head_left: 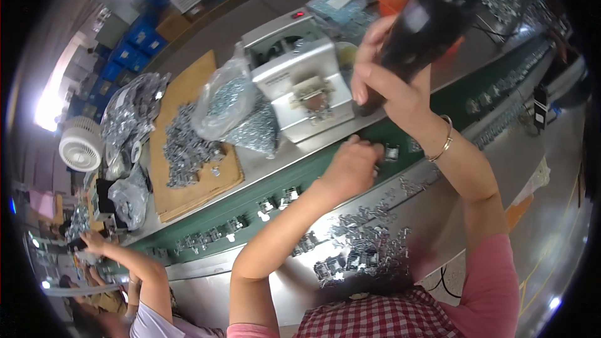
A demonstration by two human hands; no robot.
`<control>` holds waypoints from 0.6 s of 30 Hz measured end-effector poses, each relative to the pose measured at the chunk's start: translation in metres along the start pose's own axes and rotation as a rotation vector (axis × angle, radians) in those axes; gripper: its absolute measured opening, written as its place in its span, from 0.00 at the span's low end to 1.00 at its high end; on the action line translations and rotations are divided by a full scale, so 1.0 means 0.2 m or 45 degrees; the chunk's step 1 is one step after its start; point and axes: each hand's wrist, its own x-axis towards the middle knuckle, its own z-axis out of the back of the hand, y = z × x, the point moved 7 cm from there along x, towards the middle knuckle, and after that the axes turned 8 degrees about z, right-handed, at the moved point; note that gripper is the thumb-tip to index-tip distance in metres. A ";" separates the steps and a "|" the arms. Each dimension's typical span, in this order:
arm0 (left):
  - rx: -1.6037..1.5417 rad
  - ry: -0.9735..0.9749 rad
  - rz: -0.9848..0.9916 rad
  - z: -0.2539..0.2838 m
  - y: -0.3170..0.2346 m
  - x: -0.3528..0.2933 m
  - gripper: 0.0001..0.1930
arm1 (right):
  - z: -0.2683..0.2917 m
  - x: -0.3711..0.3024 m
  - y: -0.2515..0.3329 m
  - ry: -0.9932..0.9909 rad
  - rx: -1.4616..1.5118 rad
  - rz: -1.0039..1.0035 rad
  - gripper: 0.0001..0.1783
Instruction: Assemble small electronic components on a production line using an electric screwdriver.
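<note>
My right hand point(397, 91), raised above the far side of the belt, is wrapped round a black electric screwdriver point(416, 34), which is blurred and points downward. Lower down, over the green conveyor belt point(325, 178), my left hand point(352, 168) has its fingers curled inward; what they hold, if anything, is hidden. Just right of those fingers a small metal assembly point(391, 152) lies on the belt. Behind both hands stands a silver screw feeder point(307, 81), close to the screwdriver's lower end.
Loose metal pieces point(369, 231) cover the near metal ledge. Left of the feeder are a bag of screws point(228, 100) and dark metal parts point(188, 144) on cardboard point(164, 181). More assemblies point(213, 236) sit along the belt. Another person's arm point(134, 260) reaches over at left.
</note>
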 end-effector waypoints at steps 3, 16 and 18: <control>-0.144 0.091 -0.025 -0.07 -0.04 0.03 0.13 | -0.14 0.08 -0.02 -0.029 0.066 0.225 0.16; -0.397 0.451 -0.080 -0.10 -0.03 0.18 0.13 | 0.07 -0.05 0.11 0.024 -0.194 -0.088 0.23; -0.635 0.464 -0.061 -0.10 -0.01 0.23 0.13 | 0.17 -0.09 0.16 -0.030 -0.250 -0.046 0.23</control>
